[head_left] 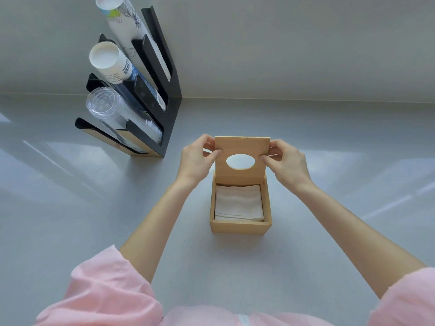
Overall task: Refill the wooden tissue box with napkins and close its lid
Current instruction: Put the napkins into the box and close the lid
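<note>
A light wooden tissue box (240, 226) stands on the grey counter in the middle of the view. A stack of white napkins (239, 202) lies flat inside it. Its lid (242, 145), a wooden panel with an oval hole, stands upright at the box's far edge. My left hand (199, 158) pinches the lid's left edge. My right hand (287, 163) pinches its right edge, thumb on the front face near the oval.
A black cup dispenser (169, 114) stands at the back left against the wall, holding stacked paper cups (110, 62) and clear plastic cups (106, 107). The grey counter (329, 231) spreads all around the box. Pink sleeves fill the lower edge.
</note>
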Tool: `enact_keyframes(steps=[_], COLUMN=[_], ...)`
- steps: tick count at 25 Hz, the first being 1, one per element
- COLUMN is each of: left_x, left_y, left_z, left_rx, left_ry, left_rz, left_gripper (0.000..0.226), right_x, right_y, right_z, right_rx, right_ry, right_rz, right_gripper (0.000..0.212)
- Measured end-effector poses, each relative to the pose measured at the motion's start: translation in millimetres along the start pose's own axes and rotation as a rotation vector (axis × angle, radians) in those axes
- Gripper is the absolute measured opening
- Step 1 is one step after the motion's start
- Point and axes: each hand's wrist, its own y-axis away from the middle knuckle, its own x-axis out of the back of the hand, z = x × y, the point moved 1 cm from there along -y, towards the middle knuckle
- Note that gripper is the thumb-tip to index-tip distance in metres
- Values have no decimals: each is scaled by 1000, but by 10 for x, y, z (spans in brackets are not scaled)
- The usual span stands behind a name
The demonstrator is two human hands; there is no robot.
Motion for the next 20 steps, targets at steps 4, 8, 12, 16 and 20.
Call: enact_keyframes(steps=[4, 8, 12, 16, 20], left_x=[-31, -46, -11, -23, -50], left_y=[-23, 111, 289, 540, 708], left_z=[29, -34, -132, -370, -474], left_rx=[-34, -67, -139, -263, -430], left_ry=[7, 126, 159, 94, -36], left_rz=[3, 13, -10, -48, -36], left_gripper=[12, 7, 10, 10, 27], right_x=[20, 5, 2, -29, -32], right_y=[38, 156, 335, 547, 692], right_z=[71, 121, 212, 428, 532], right_rx=[50, 119, 211, 382, 415], right_ry=[-23, -65, -29, 177, 274], right_rz=[67, 85, 54, 4, -116], right_gripper=[21, 16, 11, 25, 38])
